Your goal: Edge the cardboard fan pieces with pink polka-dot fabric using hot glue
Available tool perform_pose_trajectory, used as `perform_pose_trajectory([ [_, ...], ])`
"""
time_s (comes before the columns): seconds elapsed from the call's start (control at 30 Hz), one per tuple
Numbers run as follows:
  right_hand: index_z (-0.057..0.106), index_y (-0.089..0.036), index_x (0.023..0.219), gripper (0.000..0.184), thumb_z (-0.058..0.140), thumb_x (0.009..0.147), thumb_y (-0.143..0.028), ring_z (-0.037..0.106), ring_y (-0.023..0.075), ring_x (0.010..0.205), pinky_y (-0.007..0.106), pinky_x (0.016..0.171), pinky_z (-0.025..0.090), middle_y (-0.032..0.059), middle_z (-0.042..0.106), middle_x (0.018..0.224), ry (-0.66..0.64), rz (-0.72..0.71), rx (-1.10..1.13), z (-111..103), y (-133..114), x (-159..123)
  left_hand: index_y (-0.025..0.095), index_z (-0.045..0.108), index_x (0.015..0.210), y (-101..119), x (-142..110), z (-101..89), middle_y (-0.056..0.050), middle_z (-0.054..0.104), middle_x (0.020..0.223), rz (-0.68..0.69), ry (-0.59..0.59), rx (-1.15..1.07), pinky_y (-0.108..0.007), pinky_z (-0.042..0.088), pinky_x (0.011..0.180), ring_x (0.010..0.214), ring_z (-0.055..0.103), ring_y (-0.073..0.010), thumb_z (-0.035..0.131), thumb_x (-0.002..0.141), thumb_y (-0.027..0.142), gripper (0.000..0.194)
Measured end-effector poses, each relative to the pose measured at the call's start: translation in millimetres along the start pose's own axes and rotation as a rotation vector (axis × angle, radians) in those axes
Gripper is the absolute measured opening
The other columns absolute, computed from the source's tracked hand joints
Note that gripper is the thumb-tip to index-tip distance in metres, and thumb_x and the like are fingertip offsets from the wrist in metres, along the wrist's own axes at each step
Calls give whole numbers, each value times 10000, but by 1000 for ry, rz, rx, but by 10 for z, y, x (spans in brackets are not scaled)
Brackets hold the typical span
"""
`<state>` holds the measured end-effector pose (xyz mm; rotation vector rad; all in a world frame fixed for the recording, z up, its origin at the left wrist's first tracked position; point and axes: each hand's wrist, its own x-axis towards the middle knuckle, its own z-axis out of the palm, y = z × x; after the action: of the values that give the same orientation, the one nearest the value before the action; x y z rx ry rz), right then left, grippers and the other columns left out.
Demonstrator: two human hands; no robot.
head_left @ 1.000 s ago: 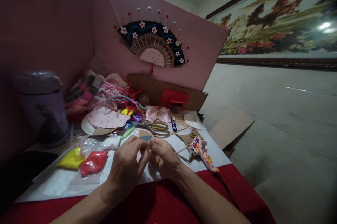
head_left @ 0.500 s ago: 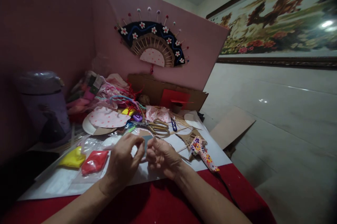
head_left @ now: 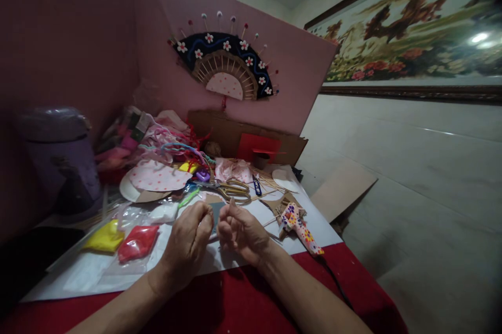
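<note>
My left hand is closed with its thumb pressed on the curled fingers. Whatever it pinches is hidden or too small to make out. Close beside it, my right hand has its fingers curled and its thumb pointing up; what it may hold does not show. Both hands hover over the front of the white sheet. Behind and between them lies a grey-blue flat piece, partly covered by the fingers. Gold-handled scissors rest just beyond. To the right, a flower-patterned glue gun lies on a cardboard piece.
Red and yellow clay packets lie left of my hands. A dotted pink fabric piece, blue thread snips and thin sticks are farther back. A decorated fan hangs on the pink board. A purple bin stands far left.
The fingers of my left hand have closed up from a looped pinch. My right thumb has risen a little. The whole view has shifted slightly.
</note>
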<state>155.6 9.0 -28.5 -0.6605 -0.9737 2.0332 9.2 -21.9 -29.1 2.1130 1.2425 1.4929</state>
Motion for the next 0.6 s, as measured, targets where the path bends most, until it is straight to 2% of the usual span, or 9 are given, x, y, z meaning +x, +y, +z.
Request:
perform_pose_trajectory([
  [0.1, 528, -168, 732, 413, 666, 689, -556, 407, 62, 389, 176, 369, 273, -72, 468, 473, 26, -41, 19, -14, -1, 17, 211, 375, 634, 24, -10, -11, 12, 432, 599, 8, -28, 8, -275, 348, 563, 583, 439, -142, 280, 910, 272, 298],
  [0.2, 526, -167, 707, 402, 697, 667, -528, 393, 58, 397, 176, 377, 265, -74, 459, 465, 75, -73, 41, -16, -14, 24, 194, 392, 575, 59, -24, 5, 26, 416, 550, 76, -163, -20, -259, 317, 542, 534, 401, -116, 341, 887, 266, 325],
  [0.27, 525, -165, 692, 398, 712, 654, -514, 391, 57, 406, 176, 386, 265, -73, 455, 459, 96, -97, 46, -15, -23, 25, 176, 446, 539, 101, -34, 19, 27, 437, 531, 56, -339, -115, -246, 320, 537, 515, 396, -101, 413, 857, 263, 331],
  [0.3, 523, -166, 688, 398, 715, 651, -512, 384, 57, 408, 177, 390, 263, -74, 451, 457, 101, -103, 49, -15, -27, 25, 168, 472, 515, 125, -39, 17, 26, 450, 516, -18, -458, -197, -237, 326, 523, 499, 399, -95, 452, 836, 259, 334],
  [0.33, 519, -168, 685, 400, 716, 649, -514, 372, 55, 406, 178, 390, 256, -76, 446, 456, 101, -102, 52, -15, -29, 26, 161, 507, 499, 150, -44, 5, 24, 471, 496, -140, -592, -300, -227, 335, 501, 478, 411, -92, 498, 809, 259, 325],
  [0.4, 510, -172, 685, 402, 710, 654, -520, 341, 51, 398, 176, 389, 235, -81, 434, 455, 101, -87, 53, -15, -30, 28, 155, 654, 610, 196, -56, -50, 7, 577, 532, -405, -971, -576, -220, 385, 487, 476, 489, -105, 607, 737, 277, 183],
  [0.47, 505, -173, 687, 399, 700, 667, -520, 309, 46, 390, 175, 383, 208, -83, 425, 454, 99, -78, 50, -16, -28, 32, 180, 742, 753, 227, -70, -130, -13, 667, 628, -561, -1241, -715, -259, 466, 574, 541, 566, -141, 709, 647, 323, 181],
  [0.53, 504, -171, 686, 393, 696, 676, -513, 290, 44, 387, 175, 378, 190, -84, 417, 449, 95, -87, 53, -17, -24, 35, 206, 763, 832, 241, -81, -198, -31, 720, 726, -549, -1374, -728, -299, 495, 607, 598, 613, -187, 759, 576, 384, 312],
  [0.6, 504, -169, 683, 390, 698, 678, -507, 284, 43, 384, 174, 373, 185, -84, 412, 447, 95, -89, 54, -18, -23, 36, 212, 765, 839, 234, -81, -216, -40, 737, 760, -535, -1384, -715, -317, 507, 627, 615, 632, -201, 772, 556, 400, 339],
])
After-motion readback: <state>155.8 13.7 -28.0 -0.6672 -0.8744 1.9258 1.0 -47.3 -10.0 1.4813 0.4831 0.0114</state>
